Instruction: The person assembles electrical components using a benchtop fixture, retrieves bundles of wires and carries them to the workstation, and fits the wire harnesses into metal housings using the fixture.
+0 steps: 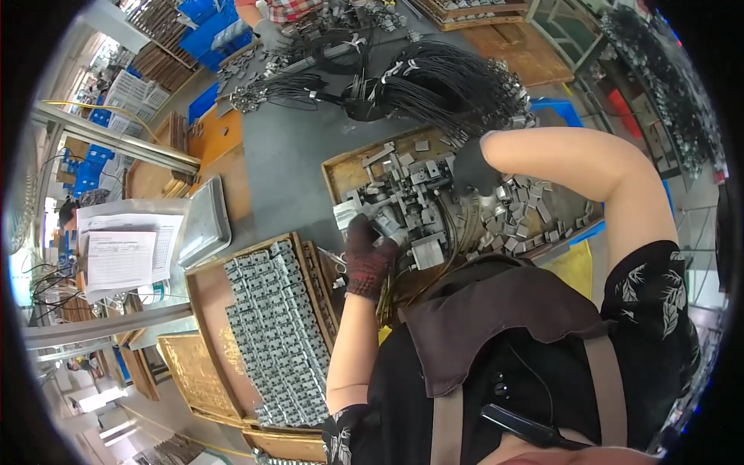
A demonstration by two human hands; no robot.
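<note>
Two gloved hands, left [366, 260] and right [474, 167], at one fixture [422, 180]. Two cable bundles: larger [449, 81], smaller [291, 87], on bench [271, 155] beyond. One co-worker's gloved hand [271, 35] at far edge.

Wooden tray [329, 182] around fixture; loose metal pieces [523, 209] in its right part, too many to count. Left tray [217, 333] holds rows of grey parts [275, 341].

Left hand: fingers bent at fixture's left end; cannot tell whether gripping. Right hand: over fixture's right side, near loose pieces; fingers unclear, cannot tell spread or hold.
</note>
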